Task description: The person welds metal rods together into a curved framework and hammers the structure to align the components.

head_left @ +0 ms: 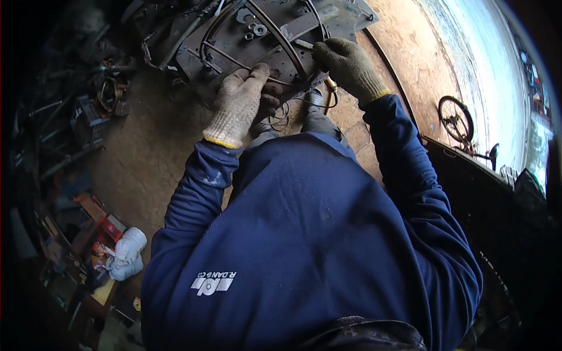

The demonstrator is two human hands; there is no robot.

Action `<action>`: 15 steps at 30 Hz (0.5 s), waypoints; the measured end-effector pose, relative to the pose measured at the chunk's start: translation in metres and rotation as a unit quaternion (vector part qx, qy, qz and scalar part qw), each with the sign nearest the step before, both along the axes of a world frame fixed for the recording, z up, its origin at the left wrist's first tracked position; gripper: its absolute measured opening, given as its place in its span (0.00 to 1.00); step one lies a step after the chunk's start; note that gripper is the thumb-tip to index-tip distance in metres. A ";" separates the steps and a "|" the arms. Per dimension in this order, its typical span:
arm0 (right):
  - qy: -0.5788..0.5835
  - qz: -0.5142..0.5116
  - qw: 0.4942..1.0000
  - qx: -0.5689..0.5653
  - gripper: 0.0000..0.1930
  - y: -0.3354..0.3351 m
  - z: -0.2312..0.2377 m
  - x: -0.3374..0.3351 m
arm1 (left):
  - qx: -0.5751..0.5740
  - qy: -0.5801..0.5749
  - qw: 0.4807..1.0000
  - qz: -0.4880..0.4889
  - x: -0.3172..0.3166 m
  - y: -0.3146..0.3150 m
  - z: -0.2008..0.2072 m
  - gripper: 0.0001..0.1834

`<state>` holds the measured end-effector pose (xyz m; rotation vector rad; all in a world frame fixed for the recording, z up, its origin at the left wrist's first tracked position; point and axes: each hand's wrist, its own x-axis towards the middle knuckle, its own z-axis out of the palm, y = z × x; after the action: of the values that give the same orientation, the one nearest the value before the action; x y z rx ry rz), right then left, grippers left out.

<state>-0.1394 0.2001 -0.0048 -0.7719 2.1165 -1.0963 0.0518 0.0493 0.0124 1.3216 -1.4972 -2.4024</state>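
Observation:
My left hand [235,105], in a pale knit work glove with a yellow cuff edge, is closed on the near side of a bent metal rod frame [272,29]. The frame rests on a dark metal worktable [345,26], its curved bars crossing over the top. At the frame's right side my right hand [351,65], gloved alike, has its fingers closed around a short pale stick [303,44] that points left toward a bar. Nuts or rings [257,29] and a flat metal piece with an open end lie inside the frame's outline. The fingertips are partly hidden.
A brass-coloured fitting [331,85] and a dark cable [284,117] hang below the table by my feet. Scrap metal and tools [88,117] crowd the left side, with a white bundle [127,251] lower down. A bicycle wheel [455,117] stands at the right.

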 end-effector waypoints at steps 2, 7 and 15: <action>-0.074 -0.051 0.994 -0.070 0.21 0.001 0.002 0.004 | 0.005 -0.013 1.000 0.008 -0.008 0.007 0.015 0.20; -0.013 -0.003 1.000 -0.017 0.23 -0.002 0.016 -0.014 | 0.014 0.019 1.000 0.020 -0.008 0.004 0.025 0.19; -0.203 -0.075 0.974 -0.063 0.21 0.023 0.021 0.001 | 0.063 0.012 0.998 0.012 0.005 0.004 0.014 0.19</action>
<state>-0.1383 0.2231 0.0159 -0.4019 1.7907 -1.3503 0.0570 0.0537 0.0267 1.3185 -1.3362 -2.5270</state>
